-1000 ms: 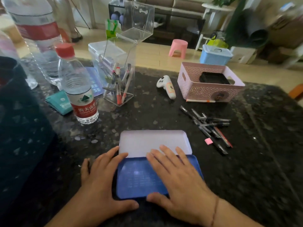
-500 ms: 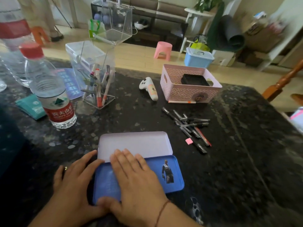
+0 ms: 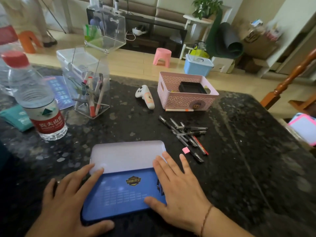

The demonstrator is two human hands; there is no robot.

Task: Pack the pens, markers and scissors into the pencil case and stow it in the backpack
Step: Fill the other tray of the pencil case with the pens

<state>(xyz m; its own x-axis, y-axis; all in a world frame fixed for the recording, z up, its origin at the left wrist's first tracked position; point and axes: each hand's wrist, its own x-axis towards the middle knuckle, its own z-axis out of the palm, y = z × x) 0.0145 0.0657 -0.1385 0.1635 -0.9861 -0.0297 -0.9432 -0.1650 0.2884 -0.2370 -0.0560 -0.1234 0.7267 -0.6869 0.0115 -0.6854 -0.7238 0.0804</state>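
Note:
The pencil case (image 3: 123,194) lies open on the dark stone table, blue lid toward me and pale inner tray (image 3: 126,154) behind it, with nothing in it. My left hand (image 3: 68,199) grips the case's left end, thumb along the near edge. My right hand (image 3: 179,189) lies flat on the right end, fingers spread. A loose heap of black pens (image 3: 184,132) lies just right of the case beside a small pink eraser (image 3: 185,150). More markers stand in a clear holder (image 3: 92,100) at the back left. I see no scissors and no backpack.
A water bottle (image 3: 41,106) stands at the left with a teal packet (image 3: 17,117) beside it. Behind the pens stands a pink basket (image 3: 184,100), with a white marker (image 3: 179,110) lying in front of it and a white controller (image 3: 146,96) to its left.
My right hand has slid from the middle of the blue lid to its right end, uncovering the printed badge. My left hand stayed on the left end. The view shifted.

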